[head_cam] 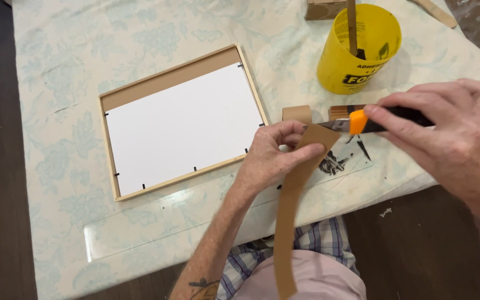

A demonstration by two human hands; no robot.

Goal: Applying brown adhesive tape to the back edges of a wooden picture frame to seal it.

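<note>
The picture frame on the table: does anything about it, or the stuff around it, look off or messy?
The wooden picture frame lies face down and askew to the table edge. Its white backing sheet stops short, leaving a bare brown strip along the top. By the left hand a small pile of dark nails lies scattered loose. Nothing looks spilled or broken.

We see one labelled container: a round yellow plastic tub (pixel 359 49) at about one o'clock on the table, its wall bearing a black label band (pixel 362 75) with yellow lettering. We see no signs or screens.
</note>
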